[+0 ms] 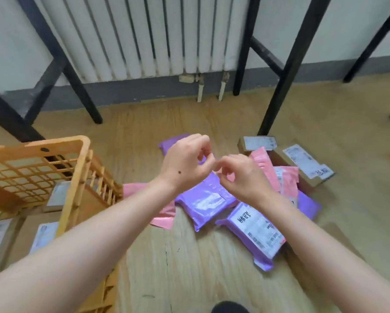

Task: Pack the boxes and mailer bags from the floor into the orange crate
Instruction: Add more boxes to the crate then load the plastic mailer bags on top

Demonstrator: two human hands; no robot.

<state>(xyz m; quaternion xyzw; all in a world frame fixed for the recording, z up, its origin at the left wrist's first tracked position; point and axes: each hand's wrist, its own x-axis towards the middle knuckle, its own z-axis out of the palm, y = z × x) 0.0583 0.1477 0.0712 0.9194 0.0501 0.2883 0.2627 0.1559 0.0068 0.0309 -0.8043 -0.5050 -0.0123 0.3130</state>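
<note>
Purple mailer bags point(206, 201) and pink mailer bags point(285, 177) lie in a heap on the wooden floor, with two labelled cardboard boxes point(307, 164) at the heap's far right. The orange crate point(76, 177) stands at the left and holds several labelled boxes point(43, 233). My left hand point(186, 160) and my right hand point(242, 175) hover side by side above the heap, fingers loosely curled, fingertips almost meeting. Neither hand holds a parcel.
A white radiator point(144, 35) hangs on the back wall. Black metal table legs point(288, 71) stand on the floor behind the heap and at the left point(74, 71). Bare wooden floor point(189, 267) lies in front of the heap. A dark shoe tip point(230, 308) shows at the bottom edge.
</note>
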